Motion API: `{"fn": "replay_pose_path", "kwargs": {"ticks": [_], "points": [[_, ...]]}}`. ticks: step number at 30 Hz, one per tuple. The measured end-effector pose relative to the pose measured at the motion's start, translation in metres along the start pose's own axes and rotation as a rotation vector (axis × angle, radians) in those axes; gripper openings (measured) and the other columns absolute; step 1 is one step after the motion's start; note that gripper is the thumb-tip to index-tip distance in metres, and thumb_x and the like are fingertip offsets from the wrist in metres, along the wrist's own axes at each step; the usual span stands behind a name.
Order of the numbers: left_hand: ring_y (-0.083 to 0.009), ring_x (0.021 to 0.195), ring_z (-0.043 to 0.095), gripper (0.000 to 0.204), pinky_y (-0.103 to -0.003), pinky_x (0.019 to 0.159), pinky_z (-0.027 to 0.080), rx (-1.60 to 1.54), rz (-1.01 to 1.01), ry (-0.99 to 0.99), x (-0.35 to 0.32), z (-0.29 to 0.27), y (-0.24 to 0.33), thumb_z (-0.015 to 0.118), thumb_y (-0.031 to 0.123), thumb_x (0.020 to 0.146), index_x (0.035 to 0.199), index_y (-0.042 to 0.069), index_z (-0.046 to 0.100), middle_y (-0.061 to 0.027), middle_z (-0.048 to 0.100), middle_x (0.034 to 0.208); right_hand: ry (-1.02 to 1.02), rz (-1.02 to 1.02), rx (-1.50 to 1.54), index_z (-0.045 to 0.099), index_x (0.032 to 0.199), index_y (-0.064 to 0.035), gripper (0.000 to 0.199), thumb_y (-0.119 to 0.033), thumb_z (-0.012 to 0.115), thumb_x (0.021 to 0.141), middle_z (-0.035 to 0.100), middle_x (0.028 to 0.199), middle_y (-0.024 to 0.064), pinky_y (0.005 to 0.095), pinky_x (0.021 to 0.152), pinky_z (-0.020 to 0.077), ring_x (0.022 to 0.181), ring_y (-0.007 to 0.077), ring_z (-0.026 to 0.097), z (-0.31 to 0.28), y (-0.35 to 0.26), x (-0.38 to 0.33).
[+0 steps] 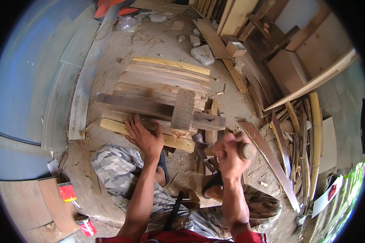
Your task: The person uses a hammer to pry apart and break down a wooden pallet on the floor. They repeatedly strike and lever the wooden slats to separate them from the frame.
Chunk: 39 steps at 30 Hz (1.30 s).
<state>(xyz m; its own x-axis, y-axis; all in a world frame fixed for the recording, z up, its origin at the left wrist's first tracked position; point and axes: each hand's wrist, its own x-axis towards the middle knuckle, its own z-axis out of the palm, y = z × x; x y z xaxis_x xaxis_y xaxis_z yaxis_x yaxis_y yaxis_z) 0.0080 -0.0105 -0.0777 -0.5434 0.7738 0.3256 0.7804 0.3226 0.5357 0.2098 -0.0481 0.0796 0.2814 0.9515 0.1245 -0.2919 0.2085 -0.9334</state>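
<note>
right hand (231, 158) clamped round a hammer (209, 151), beside the work; left hand (145, 137), spread open, rests on the slatted panel (164, 82) near a dark beam (140, 106) and short block (185, 106). hammering stage, i'd judge; the next blow calls for firm bracing.

Your left hand (147, 137) lies spread by the dark beam (138, 106) on the slats (158, 76); your right hand (232, 158) grips a hammer (198, 140) near the short wooden block (183, 110).
</note>
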Motion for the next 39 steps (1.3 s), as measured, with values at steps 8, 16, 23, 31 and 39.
{"fn": "replay_pose_path", "kwargs": {"ticks": [8,16,23,31,39], "points": [[-0.0428,0.149,0.019,0.07,-0.073,0.112,0.007,-0.048,0.006,0.016,0.003,-0.005,0.009,0.06,0.039,0.096,0.146,-0.002,0.033,-0.0243,0.034,0.153,-0.139,-0.065,-0.433,0.054,0.068,-0.0017,0.026,-0.006,0.064,0.092,0.058,0.056,0.0023,0.0279,0.046,0.0425,0.05,0.0087,0.053,-0.012,0.052,-0.005],[-0.0428,0.149,0.017,0.069,-0.074,0.112,0.005,-0.085,-0.005,0.006,0.002,-0.006,0.005,0.059,0.037,0.096,0.146,-0.002,0.032,-0.0256,0.034,0.153,-0.024,-0.118,0.003,0.057,0.075,-0.0001,0.014,0.003,0.056,0.089,0.059,0.058,0.0084,0.0287,0.042,0.0441,0.049,0.0121,0.057,0.012,-0.006,-0.008],[-0.0431,0.149,0.02,0.067,-0.075,0.111,0.005,-0.082,-0.01,0.003,-0.002,-0.006,0.009,0.06,0.034,0.096,0.146,-0.001,0.033,-0.0256,0.035,0.153,-0.003,-0.046,-0.146,0.052,0.073,-0.0021,0.02,0.0,0.059,0.091,0.059,0.059,0.0063,0.028,0.044,0.0433,0.05,0.0109,0.055,-0.003,0.044,-0.003],[-0.0424,0.148,0.022,0.065,-0.075,0.111,0.005,-0.076,-0.01,0.019,0.0,-0.003,0.005,0.059,0.034,0.096,0.145,-0.001,0.034,-0.0243,0.036,0.152,-0.038,-0.154,-0.349,0.055,0.072,-0.0018,0.019,-0.003,0.063,0.089,0.059,0.057,0.0043,0.0268,0.042,0.0407,0.049,0.0089,0.053,0.016,0.002,-0.007],[-0.0415,0.149,0.021,0.065,-0.075,0.111,0.006,-0.075,-0.01,0.002,-0.001,-0.005,0.009,0.059,0.033,0.096,0.145,-0.001,0.032,-0.0241,0.036,0.153,0.004,-0.041,-0.303,0.051,0.065,-0.0049,0.027,-0.003,0.063,0.09,0.056,0.055,0.0032,0.0272,0.042,0.0417,0.047,0.0081,0.053,0.005,0.044,-0.005]]}}
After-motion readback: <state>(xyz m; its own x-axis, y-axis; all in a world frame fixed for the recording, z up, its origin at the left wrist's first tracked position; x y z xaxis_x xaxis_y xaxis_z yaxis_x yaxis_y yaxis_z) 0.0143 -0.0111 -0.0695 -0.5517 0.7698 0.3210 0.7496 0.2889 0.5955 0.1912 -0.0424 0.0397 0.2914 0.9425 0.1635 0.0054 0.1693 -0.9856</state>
